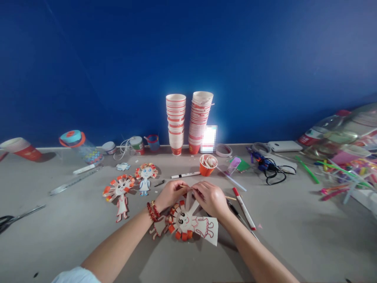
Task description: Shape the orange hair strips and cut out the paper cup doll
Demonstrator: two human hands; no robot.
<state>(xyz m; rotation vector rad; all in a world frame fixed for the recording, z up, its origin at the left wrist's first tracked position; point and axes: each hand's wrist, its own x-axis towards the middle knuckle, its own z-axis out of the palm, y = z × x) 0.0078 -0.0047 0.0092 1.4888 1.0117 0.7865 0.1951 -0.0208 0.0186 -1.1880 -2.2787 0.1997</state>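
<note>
In the middle of the table, a paper-cup doll [182, 220] with curled orange-and-white strips round its drawn face lies on its side. A drawn dress and legs [206, 228] extend to its right. Above the face, my left hand [172, 194] pinches a thin wooden stick [184, 186]. My right hand [210, 196] is closed at the tip of one of the doll's uncurled white strips [189, 200], its fingertips meeting those of my left hand. Another cut-out figure [160, 228] lies partly hidden behind the doll. Two finished-looking dolls [121, 192] lie to the left.
Two tall stacks of paper cups [176, 122] stand against the blue wall. An orange cup of scraps [208, 165] sits beyond my hands. Markers [244, 208] lie right, scissors [20, 218] left. A cabled blue glue gun [263, 161] and piled straws [341, 177] are farther right.
</note>
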